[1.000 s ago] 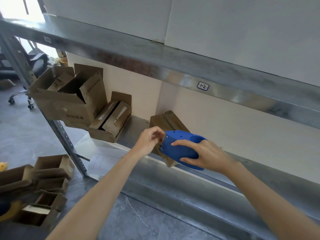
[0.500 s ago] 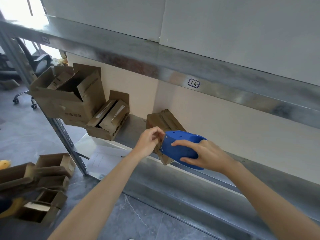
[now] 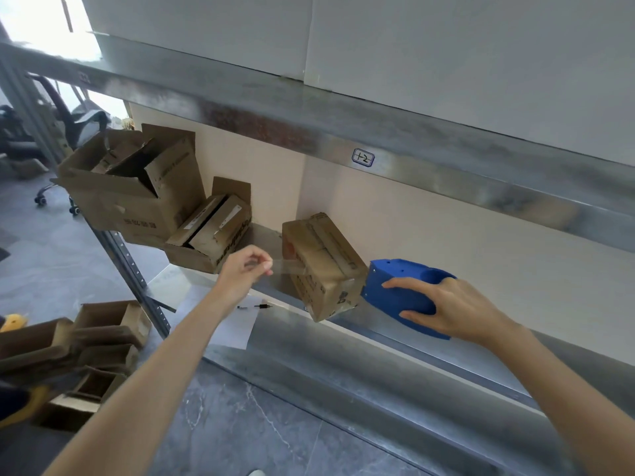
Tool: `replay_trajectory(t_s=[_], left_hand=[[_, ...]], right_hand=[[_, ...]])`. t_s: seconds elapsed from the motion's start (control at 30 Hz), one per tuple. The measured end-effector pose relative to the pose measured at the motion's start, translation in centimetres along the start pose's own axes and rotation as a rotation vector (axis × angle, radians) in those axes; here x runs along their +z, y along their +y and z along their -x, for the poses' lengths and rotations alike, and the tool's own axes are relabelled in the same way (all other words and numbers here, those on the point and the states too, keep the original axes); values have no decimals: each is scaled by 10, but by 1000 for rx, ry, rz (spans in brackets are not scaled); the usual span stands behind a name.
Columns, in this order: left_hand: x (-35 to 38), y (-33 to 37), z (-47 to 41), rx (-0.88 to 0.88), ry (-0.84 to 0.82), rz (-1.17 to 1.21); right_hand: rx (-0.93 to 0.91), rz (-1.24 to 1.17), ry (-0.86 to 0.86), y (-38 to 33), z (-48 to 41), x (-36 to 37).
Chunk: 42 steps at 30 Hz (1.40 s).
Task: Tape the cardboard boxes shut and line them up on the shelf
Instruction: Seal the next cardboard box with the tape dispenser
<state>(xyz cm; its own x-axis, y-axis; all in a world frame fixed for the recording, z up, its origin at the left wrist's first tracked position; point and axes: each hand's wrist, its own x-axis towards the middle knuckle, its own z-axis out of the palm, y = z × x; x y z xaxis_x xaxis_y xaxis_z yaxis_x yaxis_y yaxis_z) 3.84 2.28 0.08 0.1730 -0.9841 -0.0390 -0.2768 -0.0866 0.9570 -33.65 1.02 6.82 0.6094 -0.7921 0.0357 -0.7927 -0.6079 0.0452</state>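
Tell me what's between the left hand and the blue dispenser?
Head view: a clear tape strip from blue dispenser to left hand, passing a closed cardboard box.

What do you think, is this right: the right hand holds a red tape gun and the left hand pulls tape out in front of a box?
Not quite. The tape gun is blue, not red, as the head view shows. The rest holds: the right hand holds it, and the left hand pulls the tape out in front of the box.
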Motion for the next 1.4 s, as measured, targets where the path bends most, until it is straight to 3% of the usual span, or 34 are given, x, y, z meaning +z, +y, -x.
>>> replay_trajectory(t_s=[0.13,0.4,0.6,0.87,1.4], left_hand=[[34,3,12,-28,-86,78],[76,-3,11,14,-78,90],[83,-16,3,97,-91,-26],[90,-22,-1,186,-39,-122],[100,-32,2,294,70,-35]], right_hand=[[64,-7,-31,18,17,10],[175,-57,-77,35,33,26],[185,-93,-60,38,30,33],[201,-71,-45,39,24,36],[237,-94,-52,37,15,43]])
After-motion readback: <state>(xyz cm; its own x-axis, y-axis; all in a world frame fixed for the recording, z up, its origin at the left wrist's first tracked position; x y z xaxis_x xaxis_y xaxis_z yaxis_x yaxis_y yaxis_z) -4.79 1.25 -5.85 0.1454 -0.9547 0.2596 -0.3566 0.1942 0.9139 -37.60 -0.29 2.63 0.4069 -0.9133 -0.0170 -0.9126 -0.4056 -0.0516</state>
